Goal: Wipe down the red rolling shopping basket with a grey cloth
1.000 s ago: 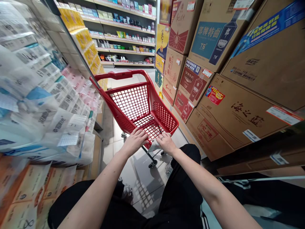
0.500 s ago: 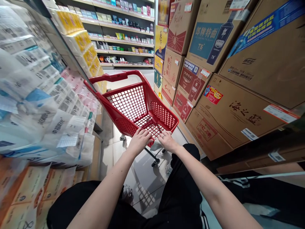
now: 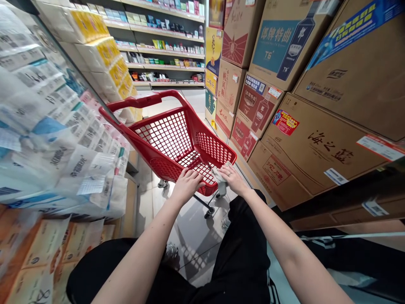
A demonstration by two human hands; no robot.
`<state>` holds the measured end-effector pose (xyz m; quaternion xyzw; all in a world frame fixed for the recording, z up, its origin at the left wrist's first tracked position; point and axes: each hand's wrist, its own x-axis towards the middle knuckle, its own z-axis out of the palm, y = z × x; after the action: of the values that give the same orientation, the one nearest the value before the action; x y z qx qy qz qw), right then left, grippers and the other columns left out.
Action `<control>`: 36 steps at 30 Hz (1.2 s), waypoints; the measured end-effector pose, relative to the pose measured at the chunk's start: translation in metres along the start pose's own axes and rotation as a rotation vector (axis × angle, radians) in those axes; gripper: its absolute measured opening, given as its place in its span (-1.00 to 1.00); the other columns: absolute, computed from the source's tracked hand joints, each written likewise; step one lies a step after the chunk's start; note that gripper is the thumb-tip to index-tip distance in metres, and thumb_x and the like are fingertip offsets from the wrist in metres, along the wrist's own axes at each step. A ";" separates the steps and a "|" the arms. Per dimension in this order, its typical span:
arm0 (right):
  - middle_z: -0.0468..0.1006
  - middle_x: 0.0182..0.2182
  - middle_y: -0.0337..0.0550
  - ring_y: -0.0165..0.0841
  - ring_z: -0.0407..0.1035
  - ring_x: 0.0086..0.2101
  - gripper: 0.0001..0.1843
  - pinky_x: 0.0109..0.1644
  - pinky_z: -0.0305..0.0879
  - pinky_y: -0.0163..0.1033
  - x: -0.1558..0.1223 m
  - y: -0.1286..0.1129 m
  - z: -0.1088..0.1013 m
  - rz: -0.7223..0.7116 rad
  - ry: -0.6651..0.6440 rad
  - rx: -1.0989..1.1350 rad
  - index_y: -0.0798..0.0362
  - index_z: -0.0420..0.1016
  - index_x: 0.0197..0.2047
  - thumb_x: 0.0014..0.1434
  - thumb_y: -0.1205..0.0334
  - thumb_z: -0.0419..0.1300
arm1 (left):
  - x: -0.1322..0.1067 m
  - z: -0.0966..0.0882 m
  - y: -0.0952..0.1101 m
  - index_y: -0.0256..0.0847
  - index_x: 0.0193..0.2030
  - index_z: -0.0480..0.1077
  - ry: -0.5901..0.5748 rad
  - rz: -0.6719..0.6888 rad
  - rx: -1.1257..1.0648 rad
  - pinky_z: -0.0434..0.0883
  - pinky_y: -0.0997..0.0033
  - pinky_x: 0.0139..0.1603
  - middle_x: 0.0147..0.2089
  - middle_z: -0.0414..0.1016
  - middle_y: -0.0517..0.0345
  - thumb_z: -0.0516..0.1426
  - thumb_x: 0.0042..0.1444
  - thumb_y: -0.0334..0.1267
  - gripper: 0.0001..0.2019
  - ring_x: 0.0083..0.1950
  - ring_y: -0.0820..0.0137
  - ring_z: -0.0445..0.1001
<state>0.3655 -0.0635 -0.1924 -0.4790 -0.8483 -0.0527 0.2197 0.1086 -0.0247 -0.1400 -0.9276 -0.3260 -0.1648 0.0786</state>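
A red plastic shopping cart (image 3: 163,171) with grid walls stands in front of my knees, its handle on the far side. My left hand (image 3: 187,185) is closed over the near rim of its basket, fingers lying across the edge. Further right along that rim, my right hand (image 3: 232,178) presses a crumpled pale grey cloth (image 3: 220,183) against the edge near the basket's corner. Part of the cloth hangs down outside the rim. Inside the basket, the grid floor shows with a dark strap or bar on it.
Stacked cardboard cartons (image 3: 284,160) line the right side. Wrapped tissue packs (image 3: 60,156) are piled on the left, with yellow-and-white packs (image 3: 110,63) behind. Shelves of small goods (image 3: 171,55) stand across the far end. Pale floor tiles (image 3: 190,236) run beneath the cart.
My right hand has slid right along the rim with the cloth, which shows more now. The cart appears shifted slightly left. My left hand stays on the rim.
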 end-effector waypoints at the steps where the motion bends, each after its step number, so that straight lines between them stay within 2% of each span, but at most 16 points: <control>1: 0.34 0.16 -0.07 -0.28 0.02 0.26 -0.53 0.34 -0.03 0.08 0.000 0.003 -0.001 0.019 -0.001 0.001 0.01 0.27 0.22 0.27 0.46 -0.04 | 0.000 0.001 0.000 -0.13 -0.24 0.36 0.002 -0.004 -0.004 0.14 0.10 0.15 -0.22 0.41 0.05 -0.05 0.25 -0.05 -0.74 -0.10 0.25 0.31; 4: 0.30 0.19 -0.02 -0.24 -0.04 0.28 -0.50 0.33 -0.03 0.11 0.000 0.004 -0.001 0.050 -0.007 0.003 0.03 0.22 0.25 0.25 0.43 0.02 | 0.002 0.003 0.000 -0.12 -0.23 0.36 0.007 -0.014 -0.008 0.13 0.09 0.16 -0.21 0.41 0.04 -0.04 0.24 -0.04 -0.74 -0.08 0.24 0.31; 7: 0.36 0.13 -0.01 -0.21 -0.02 0.27 -0.54 0.32 -0.05 0.15 0.002 -0.003 0.003 0.079 0.006 -0.011 0.02 0.30 0.19 0.23 0.43 0.07 | 0.001 0.005 -0.001 -0.12 -0.22 0.36 0.012 -0.023 -0.013 0.12 0.09 0.17 -0.21 0.41 0.04 -0.04 0.24 -0.05 -0.75 -0.06 0.24 0.31; 11: 0.46 -0.04 -0.03 -0.23 0.15 0.16 -0.68 0.33 -0.11 0.19 0.011 -0.028 0.011 0.027 0.019 -0.073 0.02 0.39 0.07 0.27 0.38 0.04 | -0.001 0.006 0.000 -0.12 -0.23 0.37 0.021 -0.041 -0.010 0.10 0.08 0.19 -0.21 0.40 0.03 -0.03 0.24 -0.06 -0.76 -0.05 0.23 0.31; 13: 0.49 -0.12 -0.04 -0.24 0.25 0.05 -0.73 0.33 -0.09 0.15 0.017 -0.044 0.015 -0.016 0.015 -0.111 0.07 0.41 0.01 0.29 0.35 0.00 | -0.002 0.005 0.001 -0.12 -0.23 0.37 0.021 -0.053 0.012 0.10 0.07 0.19 -0.22 0.40 0.03 -0.03 0.24 -0.07 -0.76 -0.06 0.23 0.31; 16: 0.49 -0.20 -0.02 -0.26 0.31 -0.05 -0.75 0.31 -0.01 0.06 0.022 -0.059 0.019 0.003 0.038 -0.151 0.13 0.43 -0.06 0.30 0.36 -0.02 | -0.004 0.004 0.003 -0.12 -0.24 0.37 0.015 -0.063 0.049 0.10 0.06 0.19 -0.23 0.40 0.03 -0.04 0.24 -0.07 -0.76 -0.08 0.23 0.31; 19: 0.50 -0.22 -0.04 -0.27 0.31 -0.07 -0.81 0.27 0.05 0.00 0.025 -0.057 0.016 -0.008 0.037 -0.127 0.11 0.44 -0.14 0.28 0.36 0.01 | -0.005 0.003 0.006 -0.11 -0.25 0.37 0.020 -0.067 0.052 0.11 0.05 0.18 -0.23 0.40 0.03 -0.03 0.23 -0.07 -0.77 -0.08 0.22 0.31; 22: 0.50 -0.23 -0.05 -0.29 0.31 -0.07 -0.86 0.24 0.09 -0.03 0.028 -0.045 0.011 -0.042 0.018 -0.095 0.09 0.44 -0.19 0.26 0.35 0.05 | -0.003 0.004 0.009 -0.10 -0.24 0.38 0.041 -0.076 0.035 0.10 0.03 0.18 -0.22 0.41 0.02 -0.02 0.22 -0.09 -0.78 -0.07 0.22 0.31; 26: 0.51 -0.21 -0.06 -0.30 0.31 -0.03 -0.86 0.26 0.06 -0.03 0.029 -0.034 0.009 -0.038 0.042 -0.086 0.08 0.45 -0.17 0.25 0.35 0.07 | 0.000 0.008 0.013 -0.09 -0.10 0.38 0.065 -0.100 -0.006 0.05 -0.01 0.24 -0.16 0.42 0.02 -0.03 0.23 -0.13 -0.77 -0.01 0.21 0.31; 29: 0.50 -0.12 -0.07 -0.28 0.25 0.06 -0.79 0.27 0.02 0.01 0.022 -0.040 0.016 0.029 0.128 -0.091 0.05 0.44 -0.07 0.28 0.35 0.05 | -0.001 0.010 0.013 -0.05 0.04 0.34 0.057 -0.092 -0.040 0.01 -0.04 0.28 -0.05 0.42 0.01 -0.03 0.23 -0.14 -0.72 0.08 0.19 0.28; 32: 0.47 -0.02 -0.06 -0.25 0.19 0.10 -0.74 0.19 0.09 -0.02 0.015 -0.052 0.026 0.152 0.211 -0.089 0.02 0.40 0.02 0.30 0.33 0.02 | -0.005 0.011 0.014 -0.03 0.11 0.29 0.041 -0.086 -0.055 -0.04 -0.08 0.31 0.00 0.40 -0.02 -0.01 0.22 -0.13 -0.67 0.15 0.16 0.24; 34: 0.47 -0.02 -0.07 -0.24 0.18 0.08 -0.75 0.12 0.14 -0.07 0.013 -0.058 0.029 0.214 0.210 -0.078 0.02 0.41 0.01 0.31 0.29 0.03 | -0.007 0.011 0.015 -0.05 0.10 0.30 0.037 -0.096 -0.051 -0.06 -0.12 0.32 0.01 0.39 -0.03 0.00 0.21 -0.10 -0.66 0.17 0.14 0.22; 36: 0.48 -0.06 -0.07 -0.24 0.19 0.04 -0.79 0.08 0.15 -0.10 0.016 -0.060 0.029 0.216 0.166 -0.072 0.03 0.43 -0.05 0.30 0.24 0.04 | -0.009 0.011 0.017 -0.08 0.07 0.32 0.034 -0.107 -0.036 -0.08 -0.14 0.32 0.01 0.39 -0.05 0.00 0.21 -0.07 -0.66 0.16 0.12 0.22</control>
<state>0.2987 -0.0745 -0.2044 -0.5692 -0.7682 -0.0986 0.2761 0.1157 -0.0401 -0.1541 -0.9072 -0.3707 -0.1902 0.0582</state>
